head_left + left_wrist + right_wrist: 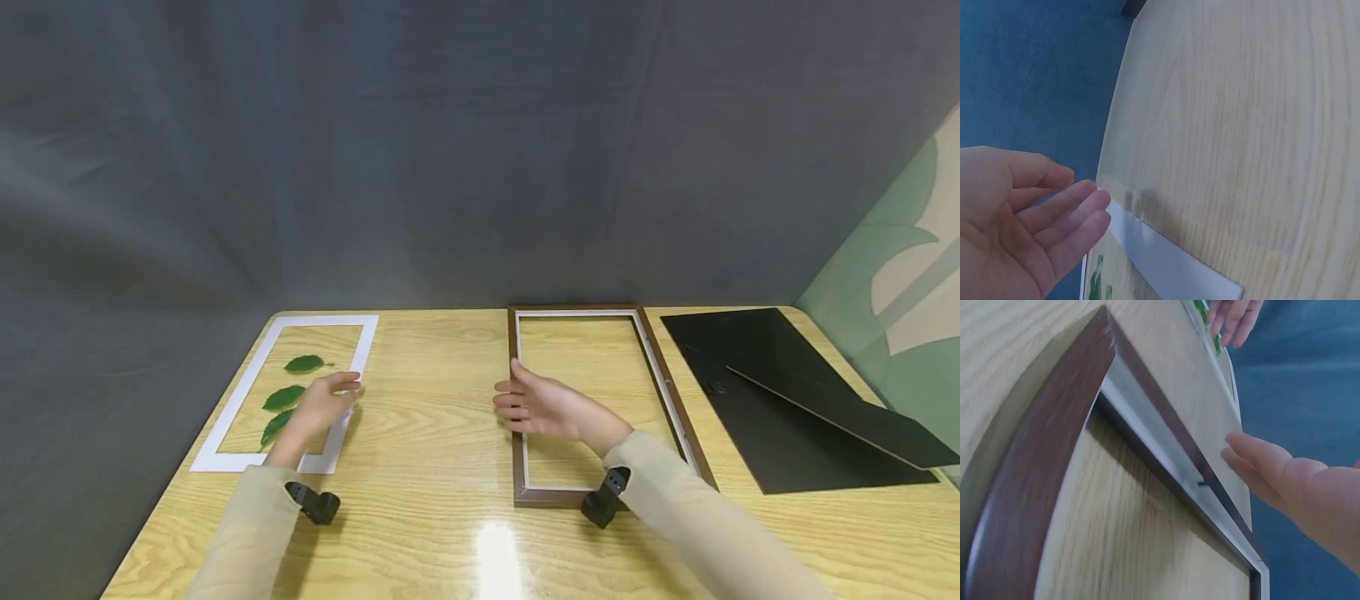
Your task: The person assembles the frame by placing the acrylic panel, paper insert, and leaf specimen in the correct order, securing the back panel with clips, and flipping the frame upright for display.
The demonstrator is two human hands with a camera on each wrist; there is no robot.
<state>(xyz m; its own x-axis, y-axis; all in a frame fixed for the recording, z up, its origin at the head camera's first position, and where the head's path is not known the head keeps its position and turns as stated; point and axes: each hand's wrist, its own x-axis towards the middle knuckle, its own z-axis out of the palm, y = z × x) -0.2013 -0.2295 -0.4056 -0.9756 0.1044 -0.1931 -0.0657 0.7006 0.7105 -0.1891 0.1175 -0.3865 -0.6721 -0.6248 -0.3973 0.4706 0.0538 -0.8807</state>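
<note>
A white mat (240, 392) lies at the left of the table, with several green leaves (283, 398) inside its opening. My left hand (322, 408) hovers over the mat's right side, fingers loosely bent, holding nothing. In the left wrist view the fingers are near the mat's border (1179, 265). A brown picture frame (516, 454) lies right of the middle, with a pale inner lip and the table showing through it. Above its left side is my right hand (551, 408), fingers extended and thumb up, holding nothing. The right wrist view shows this hand (1297, 481) beyond the frame's side (1166, 406).
Right of the frame lies a black backing board (720, 400) with its stand flap (840, 408) raised. A dark curtain (465, 167) hangs behind the wooden table (427, 417). A green and beige patterned surface (907, 275) borders the right side.
</note>
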